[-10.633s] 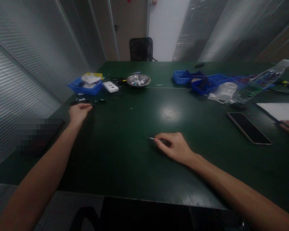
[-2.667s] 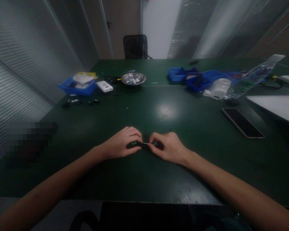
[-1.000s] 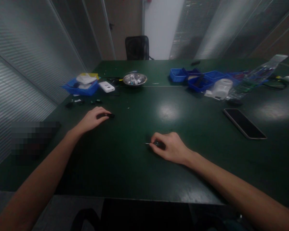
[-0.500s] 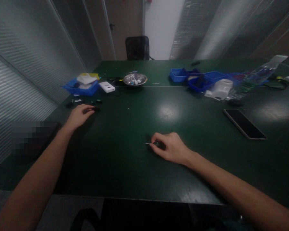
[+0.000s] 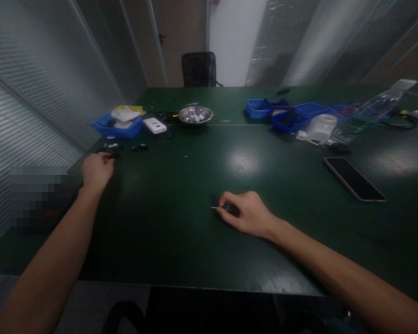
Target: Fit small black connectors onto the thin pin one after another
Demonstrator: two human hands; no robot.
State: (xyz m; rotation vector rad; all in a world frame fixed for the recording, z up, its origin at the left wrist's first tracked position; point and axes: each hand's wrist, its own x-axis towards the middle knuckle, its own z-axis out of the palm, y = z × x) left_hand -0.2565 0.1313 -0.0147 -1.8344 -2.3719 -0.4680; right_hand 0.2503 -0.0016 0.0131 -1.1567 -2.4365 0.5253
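Observation:
My right hand [image 5: 245,212] rests above the near middle of the green table [image 5: 167,199]. Thumb and fingertips pinch a small dark tool [image 5: 228,207] with a thin metal tip that points left; most of its body is hidden in the palm. At the left side of the table, my left hand [image 5: 96,170] has its fingers closed round a slim dark object [image 5: 114,156]. Only the end of that object shows, too little to tell its kind. Small dark bits [image 5: 142,146] and white scraps [image 5: 113,145] lie just beyond the left hand.
A blue bin [image 5: 120,132] with papers, a white device [image 5: 155,125] and a metal bowl [image 5: 195,116] of small parts stand at the back left. Back right are blue trays [image 5: 289,120], white packaging [image 5: 321,128] and a plastic bottle [image 5: 365,113]. A phone [image 5: 354,179] lies right.
My left hand has moved left along the table with the slim dark object in its fingers. The right hand has stayed nearly still, keeping its pinch on the small tool.

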